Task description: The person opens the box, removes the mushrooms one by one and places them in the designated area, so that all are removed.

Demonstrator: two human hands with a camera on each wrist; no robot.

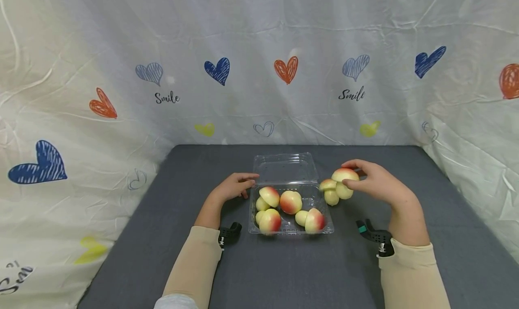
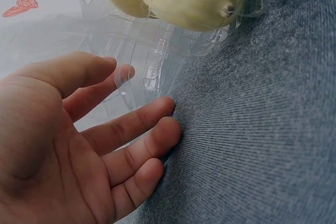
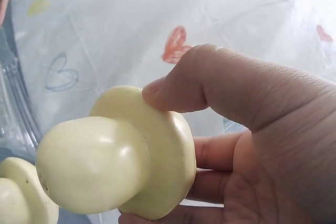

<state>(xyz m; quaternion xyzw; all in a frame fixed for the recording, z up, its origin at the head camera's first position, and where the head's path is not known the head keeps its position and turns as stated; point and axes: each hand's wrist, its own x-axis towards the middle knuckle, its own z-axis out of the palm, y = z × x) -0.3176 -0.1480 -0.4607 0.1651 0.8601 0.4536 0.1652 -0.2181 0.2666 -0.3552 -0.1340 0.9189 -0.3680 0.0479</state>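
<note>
My right hand (image 1: 375,180) grips a toy mushroom (image 3: 89,163) by its cap, thumb on one side and fingers on the other. Its cap is pale yellow blushing to red, and its thick stem is pale yellow. Another mushroom (image 1: 331,192) is just left of it, beside the clear plastic clamshell box (image 1: 292,231). Several similar mushrooms lie in the box's base. At the box's left rim is my left hand (image 1: 234,187), fingers loosely bent and holding nothing. In the left wrist view its lower fingertips rest on the grey cloth.
The box's clear lid (image 1: 285,168) is folded back behind the base. Grey cloth covers the table (image 1: 300,273). A white curtain (image 1: 251,38) printed with hearts hangs behind and along both sides. A black wrist strap (image 1: 383,241) sits on each forearm.
</note>
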